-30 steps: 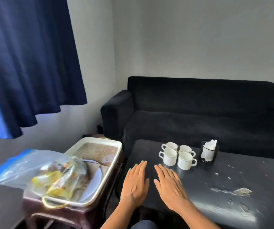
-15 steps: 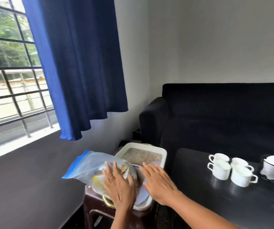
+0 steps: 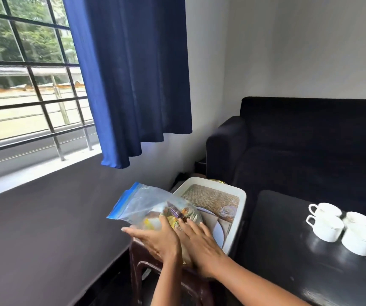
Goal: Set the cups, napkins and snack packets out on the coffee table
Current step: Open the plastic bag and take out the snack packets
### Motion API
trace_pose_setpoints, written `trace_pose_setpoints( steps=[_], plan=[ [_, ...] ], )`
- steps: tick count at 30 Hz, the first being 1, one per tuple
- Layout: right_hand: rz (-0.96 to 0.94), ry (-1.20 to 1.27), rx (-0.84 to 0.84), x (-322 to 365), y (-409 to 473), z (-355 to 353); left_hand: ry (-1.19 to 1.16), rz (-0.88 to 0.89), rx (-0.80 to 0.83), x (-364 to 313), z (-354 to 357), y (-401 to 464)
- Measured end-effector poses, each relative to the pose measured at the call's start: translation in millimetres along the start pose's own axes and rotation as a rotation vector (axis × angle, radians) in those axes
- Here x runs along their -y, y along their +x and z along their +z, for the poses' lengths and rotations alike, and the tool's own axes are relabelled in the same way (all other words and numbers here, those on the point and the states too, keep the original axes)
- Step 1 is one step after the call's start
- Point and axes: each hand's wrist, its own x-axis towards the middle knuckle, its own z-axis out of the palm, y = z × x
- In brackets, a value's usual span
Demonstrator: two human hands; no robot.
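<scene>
Nearest, the left hand and right hand are laid flat, fingers spread, against a clear plastic zip bag of snack packets; no closed grip is seen. The bag is propped in a white rectangular tray on a dark brown stool. Beyond, four white ceramic cups are grouped on the black tabletop. Lifted this loosely, the slack bag could likely slip free.

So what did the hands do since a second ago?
Both hands left the coffee table and swung left to the snack bag in the white tray. The left hand and right hand now press on it. The four cups stayed put.
</scene>
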Motion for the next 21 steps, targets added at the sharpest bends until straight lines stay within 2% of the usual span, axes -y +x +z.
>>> trace_pose_setpoints(
  steps=[3, 9, 11, 13, 16, 19, 21],
  plan=[
    [0.013, 0.006, 0.002, -1, -4, 12, -0.039, -0.047, 0.041, 5, 2, -4],
    [0.037, 0.157, -0.008, -8, -13, 17, 0.056, 0.115, 0.042, 7, -1, -10],
    [0.095, 0.375, -0.127, -7, -15, 12, 0.103, 0.183, 0.075, 7, 0, -15],
    [0.249, 0.625, -0.316, -5, -18, 3, 0.161, 0.290, 0.130, 5, 2, -21],
    [0.490, 0.852, -0.555, -13, -20, -20, 0.244, 0.478, 0.219, 3, 8, -28],
    [0.600, 1.012, -0.686, -28, -23, -55, 0.321, 0.589, 0.333, 3, 13, -34],
    [0.588, 1.069, -0.712, -35, -26, -77, 0.399, 0.647, 0.404, 1, 15, -38]
  ],
)
